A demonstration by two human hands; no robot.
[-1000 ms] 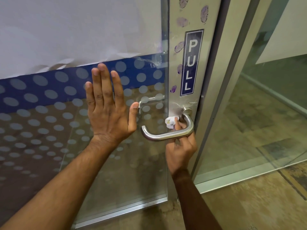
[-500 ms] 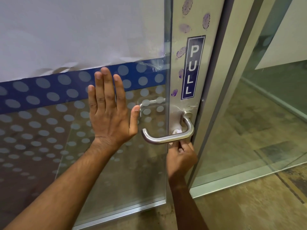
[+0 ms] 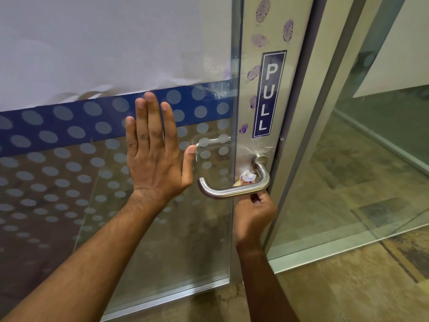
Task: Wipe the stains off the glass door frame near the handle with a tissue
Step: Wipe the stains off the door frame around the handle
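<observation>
Glass (image 3: 69,54) on the left carries your left hand (image 3: 157,156), fingers spread flat with nothing in its grip, bracing the door. Keep that palm planted so the door does not swing while you rub.

Next comes the metal frame (image 3: 278,31), where purple stains (image 3: 262,10) run from the top down beside the PULL sign (image 3: 268,94), the lowest stain (image 3: 243,128) sitting just above the handle (image 3: 234,191).

Your right hand (image 3: 254,216) reaches up from below, its grip pinched on the tissue (image 3: 248,176), which is pressed to the frame behind the handle's bar. Judging by the marks left, most wiping lies ahead. Work the wad in short firm strokes, turn it to a clean face as it colours, then bring it out around the bar towards the stains above.
</observation>
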